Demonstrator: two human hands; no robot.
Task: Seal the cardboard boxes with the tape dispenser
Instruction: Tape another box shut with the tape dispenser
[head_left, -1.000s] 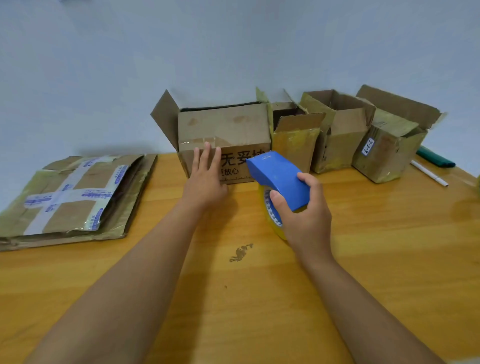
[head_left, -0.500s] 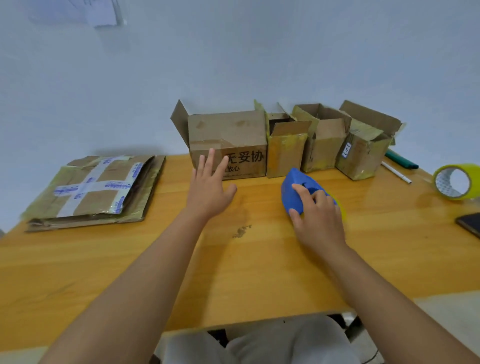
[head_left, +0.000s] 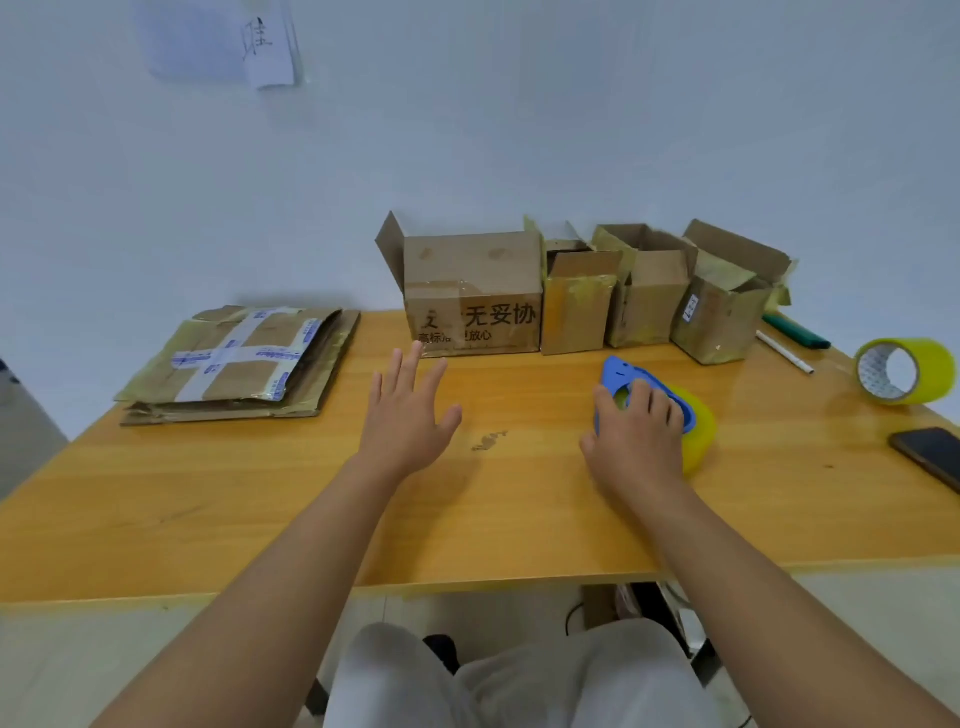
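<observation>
Resting on the wooden table (head_left: 519, 519), right of centre, the blue tape dispenser (head_left: 623, 375) lies on its side with its yellow tape roll (head_left: 698, 431) touching the tabletop. Right hand (head_left: 636, 441) sits on top of dispenser: fingers (head_left: 641, 395) curled over the blue frame, one fingertip hooked into its opening, thumb low on the left side near the table; palm covers the near half, blue nose sticks out beyond the fingertips toward the boxes. Right forearm runs in from lower right, wrist low. Left hand (head_left: 410, 415) empty, palm down, fingers straight and spread apart, hovering near the table surface in front of the large printed box (head_left: 472, 296), not touching it; contact with table cannot be told. Left forearm extended from lower left. Four open cardboard boxes stand in a row at the wall: large box, then three small boxes (head_left: 576, 306) (head_left: 649, 296) (head_left: 719, 317), flaps up. Flattened cardboard stack (head_left: 244, 364) at far left. Spare yellow tape roll (head_left: 904, 371), phone (head_left: 930, 454), pen (head_left: 784, 352) and green marker (head_left: 795, 332) at right
</observation>
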